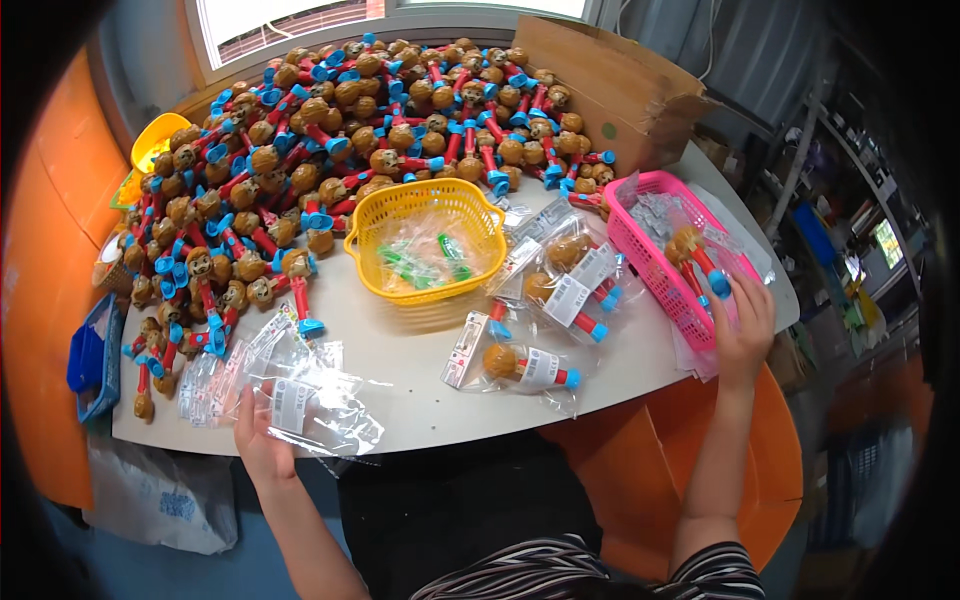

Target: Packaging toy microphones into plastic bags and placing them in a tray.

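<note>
At the front left of the table, my left hand (264,440) pinches a clear plastic bag (340,412) with a white label on it. More flat bags with printed cards (215,385) lie beside it. My right hand (745,325) is closed at the blue end of a candy-dispenser-like toy (704,262) with a brown head and red stem, over the pink basket (640,270). A second such toy lies partly hidden beneath it. Between my hands lie several bagged toys (540,368) with white labels.
A large heap of the same toys (400,120) covers the back and left. A yellow basket (375,285) with clear packets and green pieces stands mid-table. Behind are a cardboard box (610,90) and a yellow bowl (160,135); a blue tray (98,375) sits left. Orange bin at right (745,440).
</note>
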### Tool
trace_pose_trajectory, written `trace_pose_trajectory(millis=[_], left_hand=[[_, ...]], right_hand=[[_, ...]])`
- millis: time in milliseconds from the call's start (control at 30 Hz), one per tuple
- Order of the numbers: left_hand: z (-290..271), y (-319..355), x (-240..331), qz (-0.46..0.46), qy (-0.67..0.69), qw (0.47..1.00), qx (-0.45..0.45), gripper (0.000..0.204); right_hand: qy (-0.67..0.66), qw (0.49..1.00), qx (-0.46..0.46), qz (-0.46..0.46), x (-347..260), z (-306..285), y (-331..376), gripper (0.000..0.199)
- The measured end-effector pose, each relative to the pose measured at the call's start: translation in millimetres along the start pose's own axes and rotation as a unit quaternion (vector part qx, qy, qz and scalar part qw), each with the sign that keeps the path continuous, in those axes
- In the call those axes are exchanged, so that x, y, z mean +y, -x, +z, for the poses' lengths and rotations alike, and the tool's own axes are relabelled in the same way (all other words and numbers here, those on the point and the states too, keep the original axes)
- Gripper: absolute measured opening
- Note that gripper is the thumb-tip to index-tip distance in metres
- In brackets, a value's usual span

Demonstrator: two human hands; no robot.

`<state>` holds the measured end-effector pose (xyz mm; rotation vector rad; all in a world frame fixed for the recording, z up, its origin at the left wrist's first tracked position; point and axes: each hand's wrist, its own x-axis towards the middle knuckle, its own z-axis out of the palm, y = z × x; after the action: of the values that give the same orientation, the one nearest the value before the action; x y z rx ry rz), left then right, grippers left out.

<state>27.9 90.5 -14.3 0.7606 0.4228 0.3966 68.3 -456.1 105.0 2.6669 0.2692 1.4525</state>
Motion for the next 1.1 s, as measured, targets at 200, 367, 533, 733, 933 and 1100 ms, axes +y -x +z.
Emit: trace_pose_trajectory(millis=[200, 367, 533, 733, 933, 1100], left_hand=[[-20, 3, 5, -0.033, 0.019, 0.999, -0.01, 0.039], [-2, 6, -13, 0.0, 0.037, 0.999, -0.039, 0.033], [5, -1, -20, -0.007, 0.048, 0.998, -0.04, 0.038], [-3, 7, 6, -0.041, 0.069, 0.997, -0.019, 0.029], [-22, -4, 11, -0.031, 0.051, 0.998, -0.023, 0.045], [0, 23, 20, 0.121, -0.191, 0.951, 0.212, 0.071]], right_hand=[[-0.097, 0.971, -0.068, 0.207, -25, 13, 16, 0.037], [-0.293, 0.894, -0.183, 0.286, -86, 6, 14, 0.028], [-0.566, 0.706, -0.369, 0.21, -186, 9, 9, 0.033], [-0.643, 0.661, -0.387, 0.016, -285, 25, -10, 0.064], [-0.718, 0.466, -0.508, 0.098, -326, 48, -11, 0.058], [-0.741, 0.417, -0.49, 0.191, -350, 58, -5, 0.043]])
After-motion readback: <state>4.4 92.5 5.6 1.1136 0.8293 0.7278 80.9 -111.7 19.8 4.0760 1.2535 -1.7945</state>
